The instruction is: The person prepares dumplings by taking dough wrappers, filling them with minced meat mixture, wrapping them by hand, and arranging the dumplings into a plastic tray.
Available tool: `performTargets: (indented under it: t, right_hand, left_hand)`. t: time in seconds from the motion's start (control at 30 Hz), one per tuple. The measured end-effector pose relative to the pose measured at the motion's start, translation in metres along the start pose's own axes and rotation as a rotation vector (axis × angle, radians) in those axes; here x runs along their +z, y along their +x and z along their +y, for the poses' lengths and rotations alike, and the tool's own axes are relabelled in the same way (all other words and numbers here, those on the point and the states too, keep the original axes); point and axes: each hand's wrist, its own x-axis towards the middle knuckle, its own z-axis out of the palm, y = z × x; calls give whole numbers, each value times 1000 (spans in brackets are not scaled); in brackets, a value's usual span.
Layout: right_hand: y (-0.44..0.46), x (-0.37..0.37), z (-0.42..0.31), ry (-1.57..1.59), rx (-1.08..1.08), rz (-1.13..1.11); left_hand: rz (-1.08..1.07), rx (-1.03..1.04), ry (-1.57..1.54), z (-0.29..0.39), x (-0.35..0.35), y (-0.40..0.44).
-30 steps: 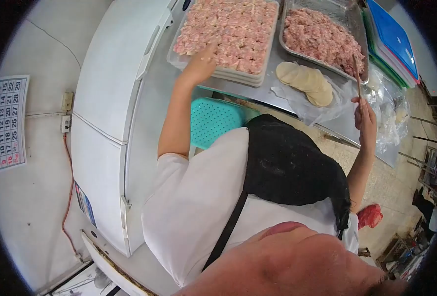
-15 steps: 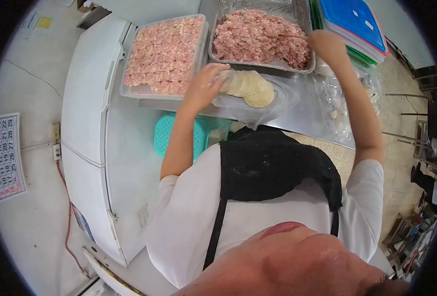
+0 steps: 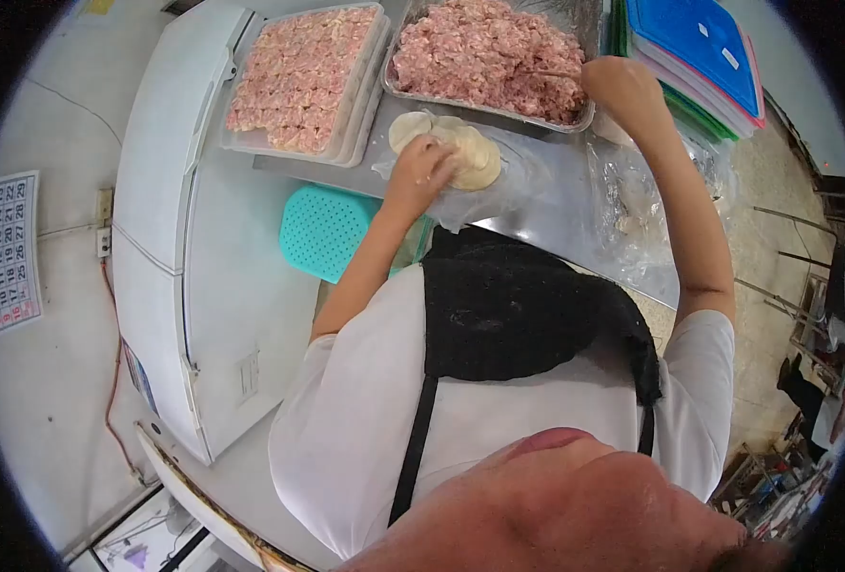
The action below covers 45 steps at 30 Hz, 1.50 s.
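Observation:
My left hand (image 3: 422, 173) is closed at the fanned stack of round, pale dough wrappers (image 3: 479, 160), fingertips pressed on one of them. The wrappers lie on a clear plastic sheet (image 3: 522, 181). My right hand (image 3: 621, 88) grips a thin stick (image 3: 554, 72), whose far end is in the pink minced meat (image 3: 484, 48) in a metal tray (image 3: 589, 116). At the left, rows of meat-filled pieces (image 3: 298, 76) fill a white plastic tray (image 3: 370, 86).
A turquoise perforated basket (image 3: 325, 231) sits below the table edge. Blue, pink and green lids (image 3: 694, 48) are stacked beyond the metal tray. Crumpled clear plastic (image 3: 637, 205) lies on the right. A white refrigerator (image 3: 155, 238) stands at the left.
My left hand has moved from the filled tray to the wrappers. My right hand has gone up to the meat tray, carrying the stick into the meat. The camera view has shifted.

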Motion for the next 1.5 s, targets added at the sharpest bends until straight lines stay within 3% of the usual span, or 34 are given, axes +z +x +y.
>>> performTargets:
  t: [0.03, 0.13, 0.27, 0.4, 0.43, 0.5, 0.6, 0.7, 0.73, 0.83, 0.93, 1.03, 1.07, 1.13, 1.17, 1.23, 1.33, 1.43, 1.5]
  right_hand:
    - [1, 7, 1, -4, -1, 58]
    - [-9, 28, -49, 102, -74, -186]
    - [4, 1, -17, 129, 86, -297]
    - [1, 45, -32, 180, -37, -216]
    - [-8, 53, -47, 227, 2, -93]
    - [-6, 40, -58, 441, 226, -138]
    - [0, 29, -38, 829, 298, -303]
    - [8, 6, -30, 506, 263, -336]
    - [8, 13, -30, 303, 182, -437]
    - [4, 15, -66, 276, 242, -344]
    - [18, 5, -70, 516, 282, -222]
    - [44, -9, -76, 443, 277, -165]
    - [56, -11, -80, 387, 274, -146]
    - [72, 1, -99, 271, 288, -364]
    - [78, 7, -110, 212, 296, -470]
    - [74, 10, -123, 423, 311, -360]
    - [59, 13, -114, 877, 365, -249]
    - [50, 23, -106, 1197, 589, -109]
    - [45, 10, -99, 1338, 691, -93]
  left_hand:
    - [39, 90, 3, 6, 0, -2]
    - [21, -147, -227, 2, 1, -6]
    - [38, -234, -197, -24, 3, -17]
    - [91, -343, -316, -34, 1, -17]
    - [114, -387, -357, -32, -1, -13]
    - [170, -361, -421, -39, -5, -4]
    - [173, -302, -421, -42, -15, 8]
    - [98, -256, -548, -43, -29, 23]
    - [68, -244, -620, -45, -31, 26]
    - [-175, -304, -773, -58, -31, 36]
    - [-145, -1, -430, -64, -25, 43]
    - [-257, -476, -1228, -64, -31, 48]
    - [-263, -463, -1097, -66, -34, 50]
    - [-271, -430, -835, -72, -37, 54]
    - [-266, -532, -1072, -73, -37, 55]
    - [-246, -738, -1544, -67, -40, 55]
    - [-200, -822, -1998, -45, -59, 64]
    - [-201, -601, -1406, -44, -53, 63]
    - [-324, -561, -1618, -45, -55, 71]
